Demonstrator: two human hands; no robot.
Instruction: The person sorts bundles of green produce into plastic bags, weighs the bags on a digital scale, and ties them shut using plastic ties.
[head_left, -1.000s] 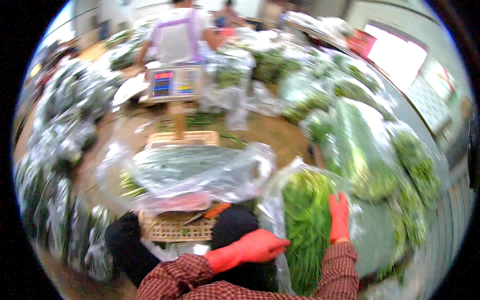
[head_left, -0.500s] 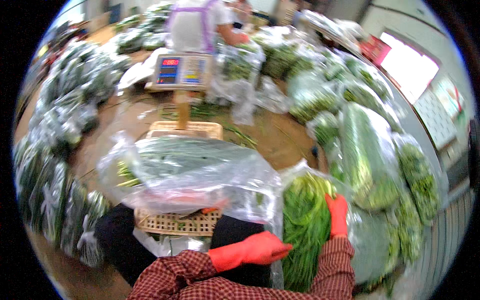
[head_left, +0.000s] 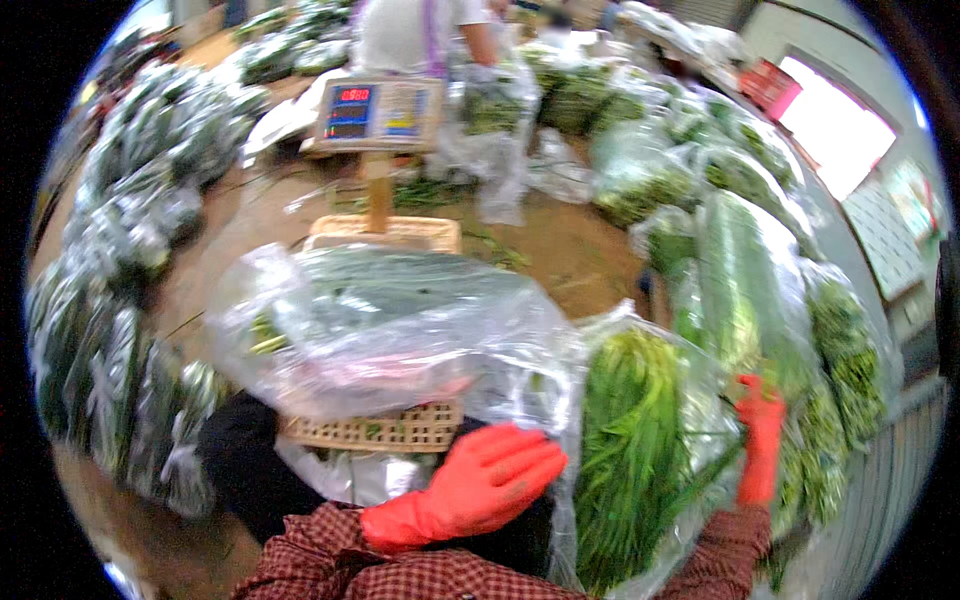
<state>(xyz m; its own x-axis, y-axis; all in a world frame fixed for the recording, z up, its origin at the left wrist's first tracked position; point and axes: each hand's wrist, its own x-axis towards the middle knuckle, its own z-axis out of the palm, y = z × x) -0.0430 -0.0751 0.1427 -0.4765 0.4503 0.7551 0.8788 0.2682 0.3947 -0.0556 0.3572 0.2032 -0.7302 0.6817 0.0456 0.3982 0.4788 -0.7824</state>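
My left hand (head_left: 490, 482), in a red rubber glove, hovers over my lap with its fingers stretched out and nothing in it. My right hand (head_left: 760, 430), gloved alike, is closed on a few long green stalks (head_left: 712, 474) to the right of a bundle of greens (head_left: 630, 450). That bundle has long thin leaves, yellowish at the far end, and lies in an opened clear plastic bag (head_left: 690, 370). Left of it, a filled clear bag of long greens (head_left: 400, 300) rests across a tan woven-look plastic basket (head_left: 375, 430).
Beyond the basket stands a digital scale (head_left: 378, 115) on a post. Bagged greens (head_left: 130, 230) are piled along the left, and more bags (head_left: 745, 290) along the right. A person (head_left: 405, 35) in white stands behind the scale. Loose stalks lie on the brown floor (head_left: 590, 275).
My right hand has moved right, off the bundle, drawing a few stalks with it. My left hand has left the bundle's near side, and its fingers have straightened. The view has shifted slightly.
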